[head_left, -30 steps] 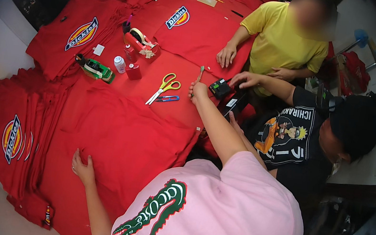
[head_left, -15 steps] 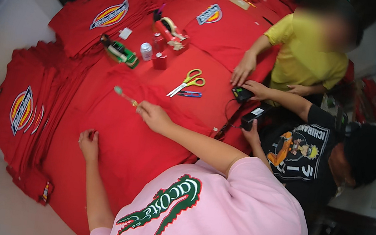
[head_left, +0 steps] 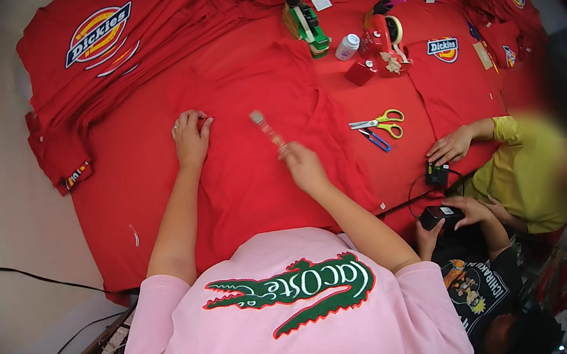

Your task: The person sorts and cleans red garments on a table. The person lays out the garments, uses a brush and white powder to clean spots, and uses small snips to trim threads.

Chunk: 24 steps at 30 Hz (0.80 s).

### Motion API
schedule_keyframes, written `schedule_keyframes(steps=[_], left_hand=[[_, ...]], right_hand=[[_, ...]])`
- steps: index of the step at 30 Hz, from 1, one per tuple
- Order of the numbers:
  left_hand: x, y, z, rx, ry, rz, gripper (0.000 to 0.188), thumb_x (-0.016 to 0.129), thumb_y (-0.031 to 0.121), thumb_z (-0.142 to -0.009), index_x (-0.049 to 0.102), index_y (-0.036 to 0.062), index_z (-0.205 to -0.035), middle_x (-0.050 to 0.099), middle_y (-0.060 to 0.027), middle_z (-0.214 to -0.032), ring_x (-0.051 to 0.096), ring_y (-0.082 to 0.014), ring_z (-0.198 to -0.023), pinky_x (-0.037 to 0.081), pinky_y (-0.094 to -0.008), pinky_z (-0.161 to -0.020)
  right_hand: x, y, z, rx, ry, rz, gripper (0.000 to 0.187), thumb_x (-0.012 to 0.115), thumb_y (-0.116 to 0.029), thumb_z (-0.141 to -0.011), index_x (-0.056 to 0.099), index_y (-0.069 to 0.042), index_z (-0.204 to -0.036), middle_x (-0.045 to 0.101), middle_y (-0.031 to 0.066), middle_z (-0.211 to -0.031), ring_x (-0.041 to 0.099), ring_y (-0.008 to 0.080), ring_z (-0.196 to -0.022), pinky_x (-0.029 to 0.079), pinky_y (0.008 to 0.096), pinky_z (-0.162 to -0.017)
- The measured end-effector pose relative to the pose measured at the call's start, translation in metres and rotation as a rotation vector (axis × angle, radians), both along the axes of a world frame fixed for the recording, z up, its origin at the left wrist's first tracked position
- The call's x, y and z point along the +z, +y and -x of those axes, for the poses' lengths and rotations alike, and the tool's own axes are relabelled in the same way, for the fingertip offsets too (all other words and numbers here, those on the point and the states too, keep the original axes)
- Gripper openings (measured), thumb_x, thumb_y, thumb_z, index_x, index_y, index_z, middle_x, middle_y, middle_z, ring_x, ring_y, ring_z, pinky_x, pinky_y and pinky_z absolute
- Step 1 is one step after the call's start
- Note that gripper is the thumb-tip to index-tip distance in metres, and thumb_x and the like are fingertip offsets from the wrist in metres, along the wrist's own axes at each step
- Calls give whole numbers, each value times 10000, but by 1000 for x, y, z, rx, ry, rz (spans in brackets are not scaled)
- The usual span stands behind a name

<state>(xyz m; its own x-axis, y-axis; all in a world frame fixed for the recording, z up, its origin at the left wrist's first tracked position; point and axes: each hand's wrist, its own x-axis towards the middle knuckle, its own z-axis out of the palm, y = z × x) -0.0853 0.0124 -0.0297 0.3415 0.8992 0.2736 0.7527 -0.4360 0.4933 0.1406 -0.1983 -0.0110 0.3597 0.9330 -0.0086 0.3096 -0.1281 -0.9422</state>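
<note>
A red garment [head_left: 246, 186] lies spread in front of me on a red-covered table [head_left: 124, 227]. At its left edge my left hand [head_left: 189, 138] has its fingers bent and closed, with a bit of red cloth showing between thumb and fingers. My right hand [head_left: 305, 168] is closed around the handle of a slim brush [head_left: 265, 127], held over the garment with its tip pointing away to the left. The brush is smeared by motion, so I cannot tell whether its tip touches the cloth.
Yellow-handled scissors [head_left: 382, 122] and a blue cutter [head_left: 375, 141] lie to the right. Behind stand a white bottle [head_left: 347, 47], a green tape dispenser [head_left: 308, 30] and a red one [head_left: 389, 43]. Stacked red shirts [head_left: 100, 35] fill the left. Two co-workers sit right, hands on black devices [head_left: 441, 217].
The view has swung, so the table's things sit farther right and the left-hand shirts higher. Both hands stay at the garment, my right still holding the brush.
</note>
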Motion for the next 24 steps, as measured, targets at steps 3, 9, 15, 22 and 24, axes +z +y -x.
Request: schedule_keyframes(steps=[3,9,15,22,24], left_hand=[[-2,0,-3,2,12,-19,219,725,316,-980,694,131,-1093,619,-61,-1247,564,-282,-1234,385,-476,-1107],[-2,-2,3,25,17,-60,220,728,326,-977,698,133,-1079,627,-47,-1230,573,-265,-1209,407,-460,-1076],[-3,0,-1,10,11,-84,217,730,324,-974,700,133,-1072,629,-44,-1208,586,-263,-1177,423,-453,-1051],[-2,0,2,14,10,-77,217,732,321,-971,698,132,-1072,628,-46,-1207,583,-268,-1179,422,-447,-1048],[-5,1,4,18,11,-99,218,734,319,-969,699,131,-1073,629,-47,-1211,582,-270,-1183,420,-446,-1050]], right_hand=[[-3,2,8,236,141,354,257,553,-214,-1070,699,-24,-977,701,60,-873,599,135,-765,505,311,-753],[-19,-10,-60,-342,87,228,228,521,-145,-1068,672,-31,-940,609,42,-784,520,130,-663,428,316,-616],[7,-15,-32,273,97,495,238,545,-176,-1060,681,-14,-953,648,93,-768,587,169,-706,482,366,-692],[-9,-1,-64,-277,247,223,280,562,-235,-1077,682,-23,-938,556,24,-691,514,98,-650,440,287,-625],[10,1,-40,-31,308,311,278,557,-228,-1078,681,-24,-935,564,24,-704,516,98,-646,444,288,-627]])
